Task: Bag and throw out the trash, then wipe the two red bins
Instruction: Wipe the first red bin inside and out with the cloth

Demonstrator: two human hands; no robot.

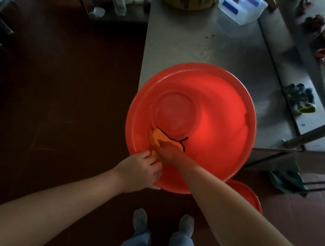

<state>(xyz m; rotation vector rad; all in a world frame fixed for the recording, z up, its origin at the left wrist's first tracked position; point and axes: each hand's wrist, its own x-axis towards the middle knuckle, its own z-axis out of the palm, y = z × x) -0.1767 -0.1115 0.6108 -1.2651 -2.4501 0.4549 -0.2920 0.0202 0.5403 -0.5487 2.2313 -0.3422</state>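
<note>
- The second red bin [248, 194] is mostly hidden. You can see only a curved bit of its rim, just below the big red bin [217, 128] and behind your right arm.
- The near edge of the big red bin is covered by your left hand [140, 170] and your right arm.
- Part of the cloth [161, 136] is tucked under your right hand [169, 150], so you cannot see its whole shape.
- Far to the right of the big red bin, small things [301, 95] on the table are too blurry to name.
- Left of the big red bin the floor [60, 92] is very dark.
- The big red bin is round, wide and bright orange-red, with a thick rim and a round flat bottom. It looks tipped toward you.
- It sits at the near end of the gray metal table [196, 42] and sticks out past the table's edge.
- Your left hand grips the near rim of the big red bin, with its fingers curled over the edge.
- Your right hand is inside the big red bin. It holds the orange cloth, which has a black edge, and pushes it on the inside wall, close to the flat bottom.
- Your shoes [140, 218] are on the floor, below the big red bin.
- A white box [242, 7] sits at the table's far end, well past the big red bin.
</note>
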